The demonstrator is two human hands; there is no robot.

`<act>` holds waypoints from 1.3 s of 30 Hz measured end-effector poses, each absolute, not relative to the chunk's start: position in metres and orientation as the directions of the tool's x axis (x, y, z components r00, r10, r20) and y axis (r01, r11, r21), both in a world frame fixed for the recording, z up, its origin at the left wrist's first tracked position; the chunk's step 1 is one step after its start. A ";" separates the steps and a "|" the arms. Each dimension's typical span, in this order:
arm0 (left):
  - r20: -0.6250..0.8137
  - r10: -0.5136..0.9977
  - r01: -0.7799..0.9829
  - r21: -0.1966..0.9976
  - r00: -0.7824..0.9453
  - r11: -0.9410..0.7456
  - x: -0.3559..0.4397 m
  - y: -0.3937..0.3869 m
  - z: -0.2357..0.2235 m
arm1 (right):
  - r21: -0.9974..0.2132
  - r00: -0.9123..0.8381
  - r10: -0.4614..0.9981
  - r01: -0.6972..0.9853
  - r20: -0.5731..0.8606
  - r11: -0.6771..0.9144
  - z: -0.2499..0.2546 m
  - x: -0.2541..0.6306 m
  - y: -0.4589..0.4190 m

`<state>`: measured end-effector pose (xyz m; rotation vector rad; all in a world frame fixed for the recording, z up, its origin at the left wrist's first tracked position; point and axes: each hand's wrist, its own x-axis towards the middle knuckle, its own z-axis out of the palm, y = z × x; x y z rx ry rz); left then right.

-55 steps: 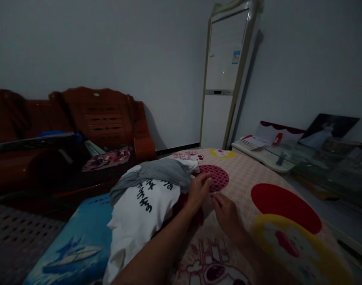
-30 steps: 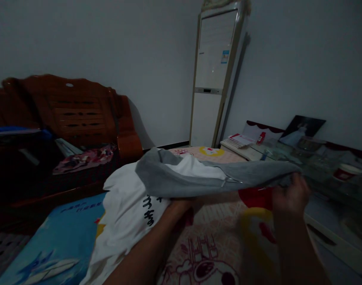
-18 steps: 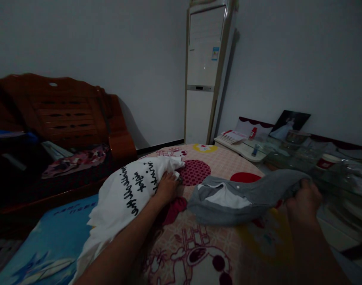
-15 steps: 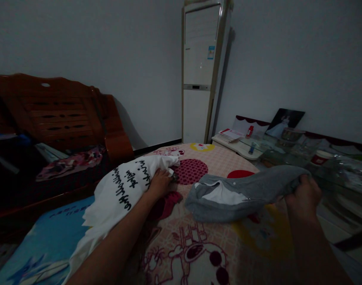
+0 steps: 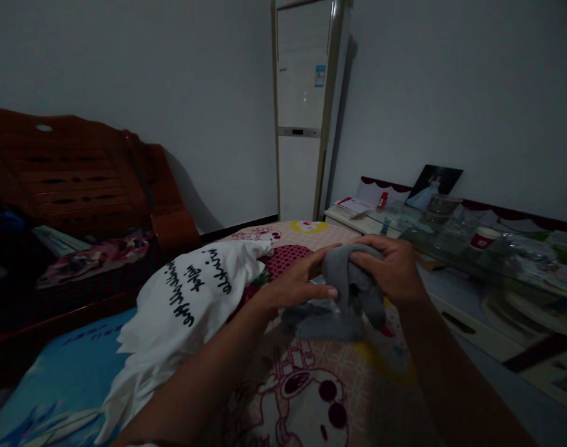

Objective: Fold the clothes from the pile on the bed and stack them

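Note:
A grey garment (image 5: 338, 276) with a white inside is bunched and folded over itself above the bed-like patterned surface. My right hand (image 5: 388, 264) grips its upper right fold, with the thumb in front. At the garment's left side, my left hand (image 5: 299, 282) has its thumb and fingers spread apart against the cloth; its fingertips are partly hidden behind the fold. A white cloth item (image 5: 190, 292) with black handwritten-style lettering lies to the left, beside my left forearm. Under the garment is a pink patterned cover (image 5: 321, 366) with cartoon figures.
A blue printed surface (image 5: 79, 366) is at the lower left. Behind it stands a wooden bench (image 5: 79, 180) with clothes on it. A tall white air conditioner (image 5: 299, 167) stands in the corner. On the right, a glass-topped cabinet (image 5: 418, 242) holds a paper cup (image 5: 484, 238) and papers (image 5: 353, 208).
My left hand has moved right, from the white cloth to the grey garment. My right hand has brought the garment's far right end leftward, folding it over. The view has shifted slightly.

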<state>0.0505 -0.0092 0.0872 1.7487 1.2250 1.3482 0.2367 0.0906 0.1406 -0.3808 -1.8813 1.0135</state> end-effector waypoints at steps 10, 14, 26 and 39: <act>0.608 0.682 0.270 0.793 -0.406 -0.546 0.046 -0.011 0.130 | -0.866 -0.659 0.609 -0.136 0.442 0.482 0.089 0.227 0.089; 0.628 0.608 0.306 0.774 -0.486 -0.554 0.048 -0.015 0.148 | -0.869 -0.703 0.601 -0.046 0.379 0.493 0.054 0.220 0.075; 0.580 0.571 0.161 0.769 -0.581 -0.618 0.052 -0.020 0.169 | -0.954 -0.810 0.513 -0.187 0.285 0.235 0.033 0.219 0.075; 0.477 0.636 0.065 0.827 -0.606 -0.558 0.014 -0.032 0.168 | -0.897 -0.624 0.725 -0.443 0.292 -0.019 0.078 0.268 0.102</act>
